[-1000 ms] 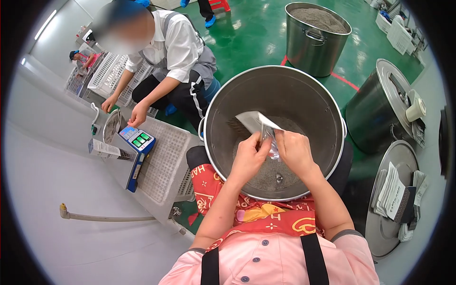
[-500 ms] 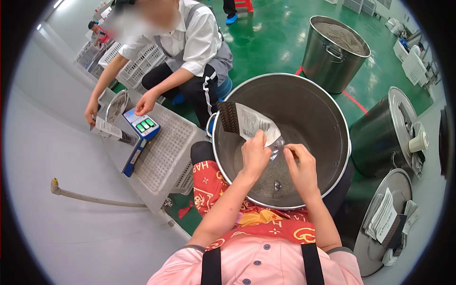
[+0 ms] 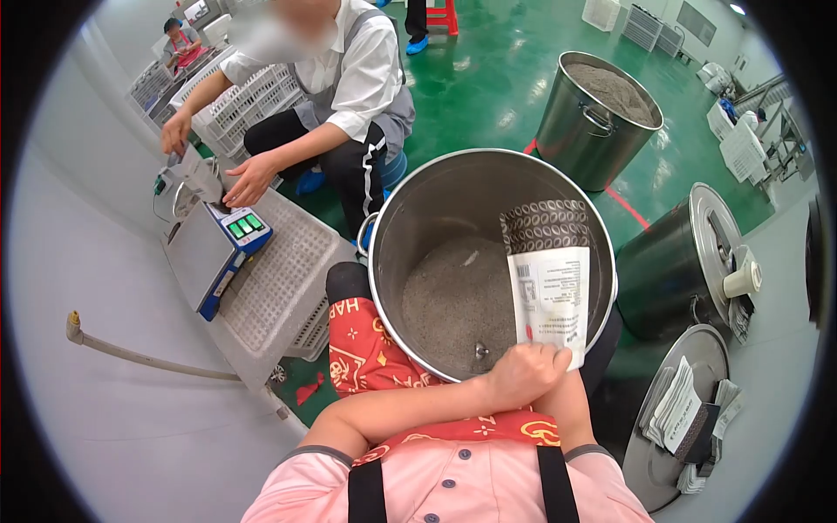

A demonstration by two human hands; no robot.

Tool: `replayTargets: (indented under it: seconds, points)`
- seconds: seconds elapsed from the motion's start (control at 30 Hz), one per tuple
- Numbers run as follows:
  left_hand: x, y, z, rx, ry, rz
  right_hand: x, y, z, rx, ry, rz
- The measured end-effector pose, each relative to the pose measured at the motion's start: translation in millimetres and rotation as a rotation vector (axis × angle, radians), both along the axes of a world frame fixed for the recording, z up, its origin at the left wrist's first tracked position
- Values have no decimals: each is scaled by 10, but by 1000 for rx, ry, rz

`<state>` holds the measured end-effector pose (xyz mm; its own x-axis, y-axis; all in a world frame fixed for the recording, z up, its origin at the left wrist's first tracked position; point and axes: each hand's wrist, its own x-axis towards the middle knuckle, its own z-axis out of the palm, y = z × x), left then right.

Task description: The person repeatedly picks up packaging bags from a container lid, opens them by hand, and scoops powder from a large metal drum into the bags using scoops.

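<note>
My left hand (image 3: pixel 527 376) is closed on the lower end of a flat printed pouch (image 3: pixel 553 283), white with a dark patterned band at its far end. The pouch tilts over the right side of a large steel pot (image 3: pixel 384 305) standing between my legs. Grey-brown powder (image 3: pixel 445 296) covers the bottom of the pot, and a small shiny object (image 3: pixel 480 350) lies near its front wall. My right forearm (image 3: pixel 565 408) passes behind my left hand and the pouch, which hide my right hand.
At left, a co-worker (image 3: pixel 349 78) handles another pouch (image 3: pixel 197 179) by a blue digital scale (image 3: pixel 231 253) on a white crate (image 3: pixel 288 235). A powder-filled steel drum (image 3: pixel 584 131) stands at back right. Pouches (image 3: pixel 676 405) lie on a round lid (image 3: pixel 649 471) at right.
My left hand has carried the pouch right and toward me, turning its patterned end away. My right hand has gone out of sight behind it. The co-worker's pouch has been raised from the scale.
</note>
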<state>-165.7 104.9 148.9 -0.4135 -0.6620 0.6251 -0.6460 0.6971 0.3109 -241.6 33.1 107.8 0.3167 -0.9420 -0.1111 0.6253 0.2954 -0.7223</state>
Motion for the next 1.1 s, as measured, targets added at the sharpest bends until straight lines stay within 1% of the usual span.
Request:
replayTargets:
  seconds: [0.13,0.23,0.3,0.37,0.4,0.47,0.5,0.53,0.57,0.67,0.7,0.73,0.8,0.83,0.87,0.9,0.93,1.0,1.03,1.1]
  points:
    - [20,40,-17,17,1,-26,-55,135,94,42,74,6]
    - [79,-27,-77,50,66,-21,-4,-105,13,109,27,-36]
    - [119,-147,-221,144,124,-62,67,-319,-78,163,-8,-52]
    - [191,-294,-362,173,178,35,154,-431,-170,216,16,-67]
    - [284,-383,-326,190,238,127,217,-449,-207,230,52,-74]
    - [514,-661,-445,238,269,282,335,-364,-298,235,186,-73]
    - [614,-768,-486,318,296,353,367,-273,-315,168,310,-24]
    - [687,-809,-475,471,302,376,367,-202,-367,101,432,30]
    - [707,-839,-591,510,305,397,351,-180,-512,36,496,62]
    - [835,-919,-813,594,344,518,205,-193,-273,-427,1145,500]
    - [899,-952,-849,696,375,548,218,-126,-158,-568,1242,479]
    - [971,-983,-866,833,419,514,209,-153,-221,-694,1357,505]
    - [983,-1002,-954,852,393,505,180,-297,-390,-958,1576,564]
    - [997,-1010,-969,798,403,471,164,-387,-443,-1011,1663,615]
    - [1016,-1026,-944,742,413,439,97,-486,-567,-1195,1724,586]
    - [1039,-1037,-860,688,422,406,35,-573,-645,-1369,1693,535]
    - [1086,-1049,-756,592,338,400,-21,-648,-709,-1539,1653,479]
    - [1192,-1118,-714,138,114,136,-111,-756,-787,-1717,1587,586]
    - [1231,-1126,-746,120,-95,13,-146,-781,-839,-1803,1547,644]
    - [1266,-1134,-831,80,-501,-237,-156,-827,-783,-1891,1489,727]
